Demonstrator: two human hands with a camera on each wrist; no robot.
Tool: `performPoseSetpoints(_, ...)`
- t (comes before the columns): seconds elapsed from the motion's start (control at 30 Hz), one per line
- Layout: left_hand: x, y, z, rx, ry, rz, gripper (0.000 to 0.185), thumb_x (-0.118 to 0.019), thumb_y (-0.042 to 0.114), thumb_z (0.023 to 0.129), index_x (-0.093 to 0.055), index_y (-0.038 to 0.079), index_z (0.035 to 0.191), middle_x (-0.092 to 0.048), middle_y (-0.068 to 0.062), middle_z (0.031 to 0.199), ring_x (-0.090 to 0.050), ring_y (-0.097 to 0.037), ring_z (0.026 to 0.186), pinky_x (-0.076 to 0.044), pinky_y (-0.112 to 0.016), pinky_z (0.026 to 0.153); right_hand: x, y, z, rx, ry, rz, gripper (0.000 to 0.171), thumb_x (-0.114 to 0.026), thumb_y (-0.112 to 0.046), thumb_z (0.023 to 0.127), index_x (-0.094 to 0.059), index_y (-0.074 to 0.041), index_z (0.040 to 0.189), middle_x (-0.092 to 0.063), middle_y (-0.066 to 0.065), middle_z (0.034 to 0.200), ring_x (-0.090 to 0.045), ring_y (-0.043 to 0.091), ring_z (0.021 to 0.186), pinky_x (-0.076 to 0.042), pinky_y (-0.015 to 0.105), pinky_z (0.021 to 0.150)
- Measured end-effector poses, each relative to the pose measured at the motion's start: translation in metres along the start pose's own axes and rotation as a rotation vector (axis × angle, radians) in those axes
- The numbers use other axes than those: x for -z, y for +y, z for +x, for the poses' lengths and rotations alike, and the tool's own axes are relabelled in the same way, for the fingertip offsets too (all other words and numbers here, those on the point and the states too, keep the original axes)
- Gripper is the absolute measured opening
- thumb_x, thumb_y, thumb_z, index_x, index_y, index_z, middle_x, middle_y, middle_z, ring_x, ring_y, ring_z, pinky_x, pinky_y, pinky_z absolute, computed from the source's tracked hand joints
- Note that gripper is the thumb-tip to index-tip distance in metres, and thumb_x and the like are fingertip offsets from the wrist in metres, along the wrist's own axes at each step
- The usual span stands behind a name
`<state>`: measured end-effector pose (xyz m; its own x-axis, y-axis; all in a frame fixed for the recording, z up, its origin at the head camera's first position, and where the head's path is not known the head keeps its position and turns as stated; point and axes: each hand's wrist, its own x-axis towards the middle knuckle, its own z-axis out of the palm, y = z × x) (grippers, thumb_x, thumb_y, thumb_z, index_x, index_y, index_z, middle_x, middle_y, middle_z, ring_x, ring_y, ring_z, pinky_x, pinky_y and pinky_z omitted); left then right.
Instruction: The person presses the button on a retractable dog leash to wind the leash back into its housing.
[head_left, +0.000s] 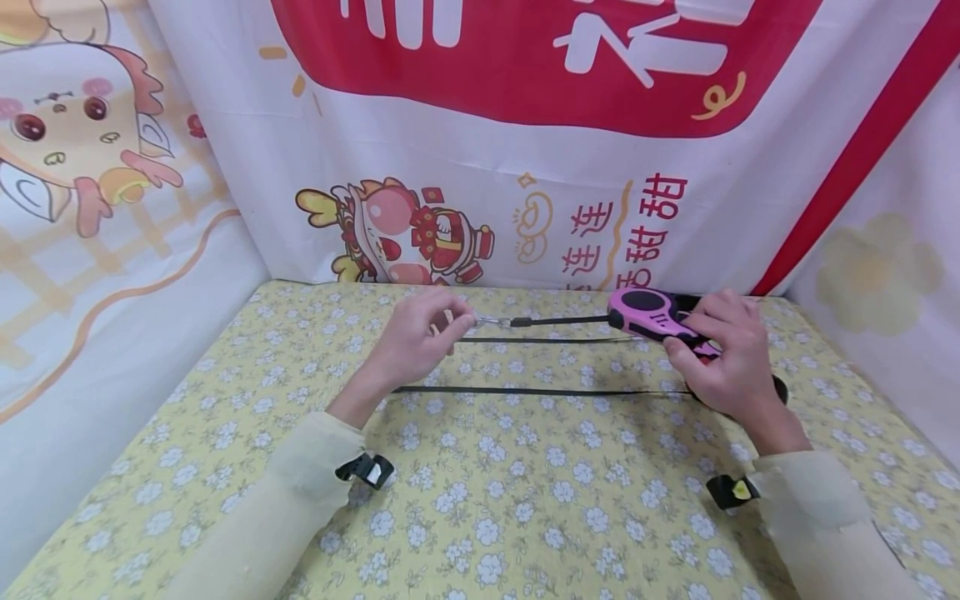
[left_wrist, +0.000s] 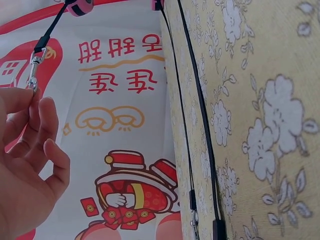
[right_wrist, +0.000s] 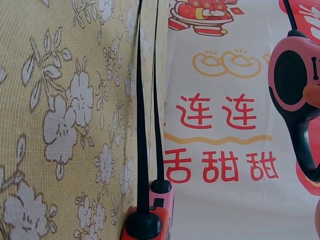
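Observation:
In the head view my right hand [head_left: 727,354] grips a pink and black retractable dog leash [head_left: 637,311], held up over the far part of the table. Its short black strap [head_left: 562,320] runs left, drawn straight, to a silver metal clip [left_wrist: 34,70]. Thumb and fingertips of my left hand [head_left: 420,333] pinch the end of that clip. Two more retractable leashes lie on the table, a red one [right_wrist: 131,231] and a pink one [right_wrist: 165,197], mostly hidden by my right hand in the head view. Their straps stretch leftward below my hands.
A yellow flowered cloth [head_left: 517,483] covers the table. White printed hangings stand along the back [head_left: 510,192] and both sides. Silver hardware [left_wrist: 194,222] shows at the end of one lying strap. Black bands [head_left: 366,471] sit at both wrists.

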<state>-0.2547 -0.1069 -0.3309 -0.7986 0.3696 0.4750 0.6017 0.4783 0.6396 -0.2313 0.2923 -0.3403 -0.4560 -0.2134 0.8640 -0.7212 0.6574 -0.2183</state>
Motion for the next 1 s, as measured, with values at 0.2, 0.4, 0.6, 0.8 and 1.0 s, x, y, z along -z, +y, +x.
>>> performPoseSetpoints(0.2, -0.0002, 0.0007, -0.0007, -0.009, 0.015, -0.022, 0.011, -0.065, 0.019, 0.106, -0.073, 0.012, 0.102, -0.069, -0.004, 0.097, -0.063, -0.016, 0.064, -0.054, -0.027, 0.057, -0.0020, 0.0000, -0.0002, 0.004, 0.008, 0.017, 0.029, -0.067, -0.024, 0.080, -0.069, 0.003, 0.070, -0.061, 0.014, 0.076, -0.044, 0.021, 0.084, -0.028, 0.036, 0.088)
performPoseSetpoints(0.4, -0.0010, 0.0012, -0.0007, -0.024, 0.055, -0.004, 0.010, -0.066, 0.016, 0.105, -0.074, 0.011, 0.101, -0.069, -0.003, 0.094, -0.062, -0.016, 0.067, -0.053, -0.026, 0.060, -0.0025, -0.0014, 0.0009, 0.005, 0.006, 0.015, 0.029, -0.067, -0.024, 0.079, -0.070, 0.004, 0.072, -0.061, 0.015, 0.077, -0.045, 0.023, 0.085, -0.029, 0.036, 0.088)
performPoseSetpoints(0.6, -0.0019, 0.0025, -0.0002, -0.020, 0.080, 0.007, 0.010, -0.063, 0.013, 0.104, -0.071, 0.011, 0.099, -0.068, -0.003, 0.092, -0.060, -0.016, 0.077, -0.051, -0.025, 0.069, -0.0034, -0.0032, 0.0016, 0.015, 0.001, 0.015, 0.031, -0.066, -0.026, 0.079, -0.071, 0.004, 0.073, -0.061, 0.015, 0.077, -0.044, 0.023, 0.085, -0.028, 0.034, 0.086)
performPoseSetpoints(0.8, -0.0026, 0.0033, -0.0004, -0.012, 0.080, 0.005, 0.010, -0.062, 0.012, 0.103, -0.070, 0.011, 0.096, -0.066, -0.003, 0.091, -0.059, -0.017, 0.076, -0.051, -0.026, 0.066, -0.0038, -0.0053, 0.0019, 0.025, -0.006, 0.006, 0.031, -0.065, -0.027, 0.079, -0.071, 0.003, 0.073, -0.061, 0.015, 0.077, -0.043, 0.026, 0.083, -0.027, 0.035, 0.085)
performPoseSetpoints(1.0, -0.0027, 0.0034, 0.0000, -0.005, 0.073, 0.009, 0.013, -0.060, 0.014, 0.104, -0.070, 0.012, 0.097, -0.067, -0.003, 0.093, -0.060, -0.016, 0.071, -0.051, -0.027, 0.063, -0.0037, -0.0069, 0.0022, 0.022, -0.015, 0.003, 0.032, -0.065, -0.026, 0.080, -0.071, 0.004, 0.074, -0.061, 0.016, 0.078, -0.043, 0.026, 0.083, -0.027, 0.035, 0.084)
